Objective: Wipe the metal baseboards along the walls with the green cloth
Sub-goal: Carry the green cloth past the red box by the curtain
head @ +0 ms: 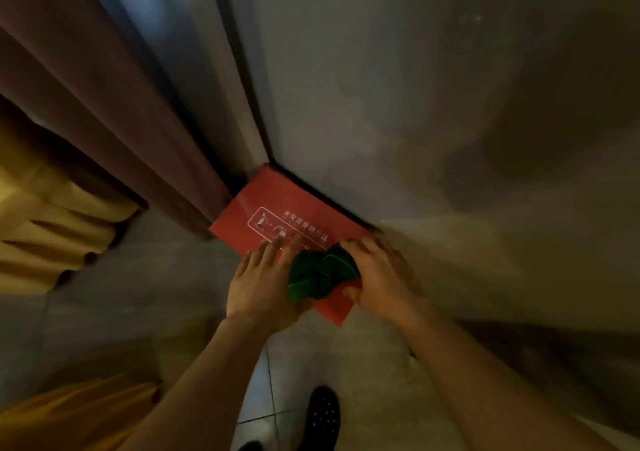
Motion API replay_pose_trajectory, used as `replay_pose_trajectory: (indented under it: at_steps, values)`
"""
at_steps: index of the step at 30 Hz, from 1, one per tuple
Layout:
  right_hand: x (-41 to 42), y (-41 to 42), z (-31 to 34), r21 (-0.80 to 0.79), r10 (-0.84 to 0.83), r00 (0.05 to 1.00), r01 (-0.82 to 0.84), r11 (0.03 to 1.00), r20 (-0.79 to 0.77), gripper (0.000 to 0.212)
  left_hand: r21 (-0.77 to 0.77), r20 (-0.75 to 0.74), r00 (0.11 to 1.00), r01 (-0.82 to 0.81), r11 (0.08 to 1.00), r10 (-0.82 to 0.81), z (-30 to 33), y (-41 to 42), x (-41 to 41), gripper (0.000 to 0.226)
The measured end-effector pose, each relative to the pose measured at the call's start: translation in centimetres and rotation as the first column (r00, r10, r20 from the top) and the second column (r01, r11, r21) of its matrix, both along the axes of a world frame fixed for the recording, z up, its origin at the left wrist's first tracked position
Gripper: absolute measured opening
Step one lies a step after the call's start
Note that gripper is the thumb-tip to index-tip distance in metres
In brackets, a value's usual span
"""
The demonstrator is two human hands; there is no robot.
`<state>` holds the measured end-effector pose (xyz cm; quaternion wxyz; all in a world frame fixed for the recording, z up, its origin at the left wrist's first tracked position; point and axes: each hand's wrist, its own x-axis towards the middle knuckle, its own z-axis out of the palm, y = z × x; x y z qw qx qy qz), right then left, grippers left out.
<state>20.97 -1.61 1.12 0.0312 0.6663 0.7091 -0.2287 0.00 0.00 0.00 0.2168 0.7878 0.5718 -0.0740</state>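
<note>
A crumpled green cloth (320,275) lies on top of a red box (277,204) with white printed instructions, set in the corner of the room. My right hand (377,274) grips the cloth from the right, fingers curled over it. My left hand (263,277) rests flat with fingers spread on the box top, touching the cloth's left edge. A dark baseboard strip (329,197) runs along the foot of the pale wall (415,104) behind the box. The picture is blurred.
Brown curtains (104,104) hang at the left, with yellowish fabric (52,225) bunched below them. The floor is grey tile (156,294). A dark dotted shoe (322,416) stands at the bottom centre. A window frame (207,52) rises beside the curtain.
</note>
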Motion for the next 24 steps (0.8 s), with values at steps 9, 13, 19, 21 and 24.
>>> replay_pose_trajectory:
  at_steps: [9, 13, 19, 21, 24]
  values:
    - [-0.7, 0.8, -6.4, -0.068, 0.032, 0.999, -0.031, 0.997, 0.008, 0.095, -0.051, -0.003, 1.0, 0.016, 0.999, -0.016, -6.3, 0.4, 1.8, 0.114]
    - [-1.0, 0.6, -7.9, -0.025, 0.045, 0.999, -0.045, 0.999, 0.0, 0.064, -0.045, -0.008, 0.999, -0.034, 0.998, 0.034, -7.4, 0.0, 2.5, 0.085]
    - [-1.8, 0.3, -6.6, -0.002, -0.022, 0.996, 0.022, 1.0, -0.09, 0.032, -0.075, 0.031, 0.997, -0.062, 0.995, 0.064, -5.9, 0.5, 1.7, 0.06]
    - [-2.1, 0.0, -5.5, 0.006, -0.039, 0.993, 0.039, 0.999, -0.11, 0.032, -0.061, 0.036, 0.998, -0.052, 0.997, 0.054, -4.8, 0.6, 1.0, 0.061]
    - [-2.2, -0.4, -2.9, 0.035, -0.056, 0.991, 0.061, 0.998, -0.12, 0.03, -0.02, 0.072, 0.997, -0.039, 0.999, 0.04, -1.9, 1.1, 0.3, 0.058]
